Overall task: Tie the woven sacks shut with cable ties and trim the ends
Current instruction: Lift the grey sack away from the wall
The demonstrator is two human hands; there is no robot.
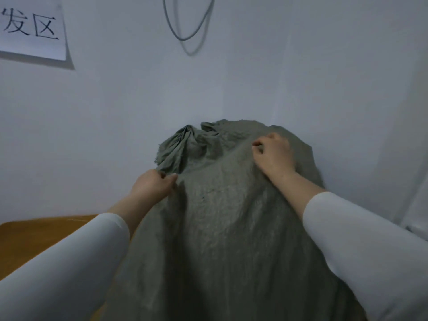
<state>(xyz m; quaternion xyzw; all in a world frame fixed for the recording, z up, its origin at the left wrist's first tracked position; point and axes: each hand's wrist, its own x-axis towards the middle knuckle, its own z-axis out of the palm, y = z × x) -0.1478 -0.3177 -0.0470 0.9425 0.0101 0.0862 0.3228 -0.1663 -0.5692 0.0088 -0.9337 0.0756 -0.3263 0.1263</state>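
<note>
A large grey-green woven sack (222, 228) fills the middle of the head view and leans against the white wall. Its mouth (178, 147) is bunched into folds at the upper left. My left hand (154, 185) pinches the fabric just below the bunched mouth. My right hand (273, 154) sits on the sack's upper right with curled fingers gathering the cloth. No cable tie or cutter shows in view.
A brown wooden surface (34, 237) lies at the lower left beside the sack. A white paper sign (32, 26) with black characters hangs at the upper left of the wall. A grey cable loop (185, 31) dangles on the wall above the sack.
</note>
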